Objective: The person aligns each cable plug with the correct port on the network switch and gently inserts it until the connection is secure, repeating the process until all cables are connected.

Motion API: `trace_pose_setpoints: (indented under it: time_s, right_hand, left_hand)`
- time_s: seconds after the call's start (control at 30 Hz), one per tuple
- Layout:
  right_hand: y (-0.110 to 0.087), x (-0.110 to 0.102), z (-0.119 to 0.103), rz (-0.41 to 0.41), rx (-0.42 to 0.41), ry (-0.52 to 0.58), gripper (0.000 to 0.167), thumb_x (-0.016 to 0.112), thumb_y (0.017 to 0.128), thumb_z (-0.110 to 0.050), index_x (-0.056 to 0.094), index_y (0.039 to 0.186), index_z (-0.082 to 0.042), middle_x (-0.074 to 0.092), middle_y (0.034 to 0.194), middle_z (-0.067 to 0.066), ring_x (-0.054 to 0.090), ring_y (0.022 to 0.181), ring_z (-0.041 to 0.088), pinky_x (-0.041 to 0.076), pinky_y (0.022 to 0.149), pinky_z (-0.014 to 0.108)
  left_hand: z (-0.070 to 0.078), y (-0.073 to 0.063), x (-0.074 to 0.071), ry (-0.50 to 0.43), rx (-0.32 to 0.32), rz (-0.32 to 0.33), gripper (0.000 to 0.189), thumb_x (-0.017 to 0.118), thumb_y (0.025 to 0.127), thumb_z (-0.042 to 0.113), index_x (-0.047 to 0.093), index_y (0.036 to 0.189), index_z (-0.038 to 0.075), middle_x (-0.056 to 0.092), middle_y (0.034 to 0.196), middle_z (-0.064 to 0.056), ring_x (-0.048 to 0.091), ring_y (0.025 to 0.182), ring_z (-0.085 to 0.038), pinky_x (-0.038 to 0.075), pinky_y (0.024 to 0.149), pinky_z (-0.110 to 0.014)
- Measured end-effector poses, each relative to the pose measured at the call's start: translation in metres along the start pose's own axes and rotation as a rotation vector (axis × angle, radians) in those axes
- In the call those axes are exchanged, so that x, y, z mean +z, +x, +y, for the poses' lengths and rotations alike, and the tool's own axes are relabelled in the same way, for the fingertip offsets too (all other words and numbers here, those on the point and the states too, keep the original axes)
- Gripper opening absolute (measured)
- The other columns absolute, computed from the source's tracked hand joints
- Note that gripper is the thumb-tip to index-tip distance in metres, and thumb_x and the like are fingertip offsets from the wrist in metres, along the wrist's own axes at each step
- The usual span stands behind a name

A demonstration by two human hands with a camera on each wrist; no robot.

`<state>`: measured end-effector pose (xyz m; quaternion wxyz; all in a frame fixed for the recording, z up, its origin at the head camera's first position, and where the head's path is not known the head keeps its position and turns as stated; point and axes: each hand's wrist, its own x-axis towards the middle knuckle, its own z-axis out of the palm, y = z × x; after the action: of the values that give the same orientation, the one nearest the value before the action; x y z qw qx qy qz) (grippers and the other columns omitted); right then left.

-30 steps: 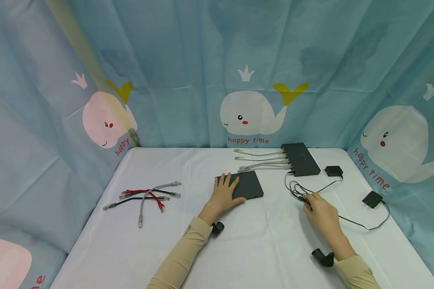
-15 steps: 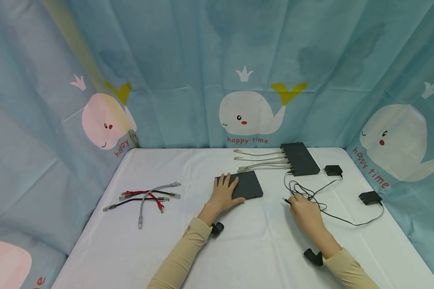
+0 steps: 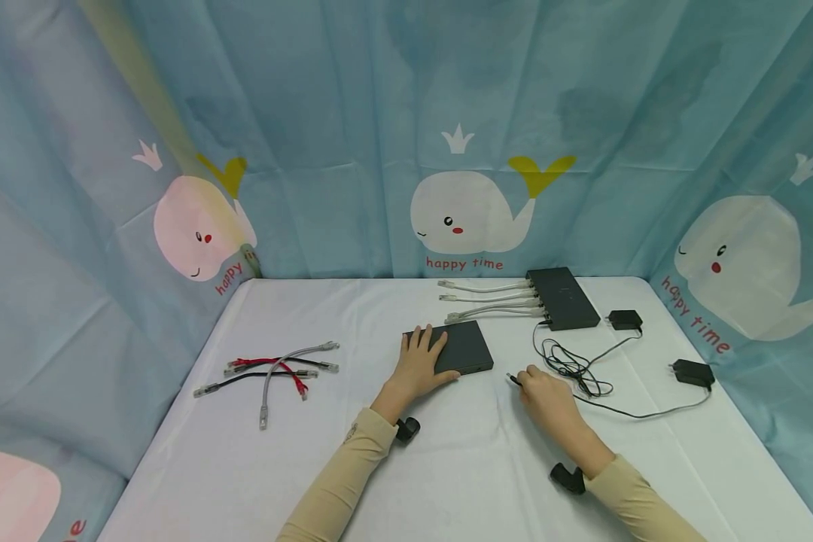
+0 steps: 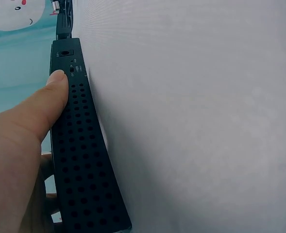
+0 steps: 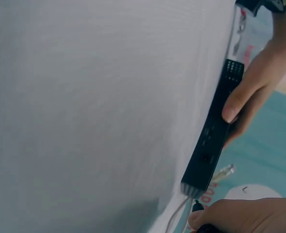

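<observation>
Many holes (image 4: pixel 85 154) in black box (image 3: pixel 465 349), wrist views only

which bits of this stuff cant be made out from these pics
- Head view: part of the top of the flat black rectangular box, hidden under the left hand.
- Right wrist view: most of the small black cylindrical plug, hidden by the right hand and cut off by the bottom edge.
- Left wrist view: the tiny pale lettering near the round black socket, too small to read.
</observation>
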<state>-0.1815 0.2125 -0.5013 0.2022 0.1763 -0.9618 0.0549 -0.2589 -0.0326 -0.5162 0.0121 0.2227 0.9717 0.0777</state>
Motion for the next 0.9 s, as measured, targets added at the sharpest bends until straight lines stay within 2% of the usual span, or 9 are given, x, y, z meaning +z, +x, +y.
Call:
trace_pose_setpoints:
  time_s: [0.13,0.27,0.4,0.63,0.9]
  right_hand:
    - [0.004,0.002,-0.009,-0.039,0.018,0.026,0.015,0.07,0.072,0.003,0.059,0.067,-0.006,0.047,0.061,0.0,0.037,0.045,0.008,0.029,0.037,0.023]
    - [0.008,0.005,-0.016,-0.045,0.03,0.031,0.016,0.072,0.072,0.0,0.059,0.066,-0.007,0.049,0.057,-0.001,0.036,0.043,0.009,0.029,0.037,0.024]
    - [0.013,0.01,-0.021,-0.038,0.036,0.054,0.013,0.074,0.072,-0.004,0.063,0.068,-0.008,0.055,0.058,-0.001,0.04,0.043,0.008,0.031,0.037,0.024]
    - [0.017,0.015,-0.028,-0.114,0.083,0.143,0.007,0.075,0.075,-0.013,0.068,0.076,-0.011,0.062,0.063,-0.002,0.051,0.05,0.007,0.04,0.043,0.024]
    - [0.022,0.021,-0.029,-0.146,0.114,0.175,0.008,0.074,0.078,-0.017,0.068,0.078,-0.012,0.063,0.064,-0.004,0.052,0.051,0.006,0.041,0.044,0.023]
  left_hand:
    - [0.001,0.0,0.0,0.008,-0.001,-0.005,0.085,0.044,0.083,0.07,0.021,0.149,0.022,0.015,0.153,-0.016,0.013,0.14,-0.039,0.014,0.111,-0.056]
    - [0.001,0.0,-0.001,0.01,-0.003,-0.004,0.085,0.044,0.083,0.07,0.021,0.149,0.022,0.016,0.153,-0.017,0.013,0.14,-0.039,0.014,0.111,-0.056]
    - [0.001,0.0,-0.002,0.014,-0.005,0.004,0.085,0.045,0.083,0.069,0.022,0.149,0.021,0.017,0.153,-0.017,0.014,0.14,-0.039,0.015,0.111,-0.056]
    - [0.001,0.0,-0.001,0.005,0.0,0.015,0.084,0.046,0.083,0.069,0.024,0.148,0.021,0.018,0.152,-0.018,0.016,0.139,-0.039,0.015,0.111,-0.056]
    - [0.001,-0.001,-0.001,0.001,-0.014,-0.005,0.085,0.044,0.083,0.07,0.022,0.149,0.022,0.016,0.153,-0.016,0.012,0.14,-0.038,0.013,0.111,-0.056]
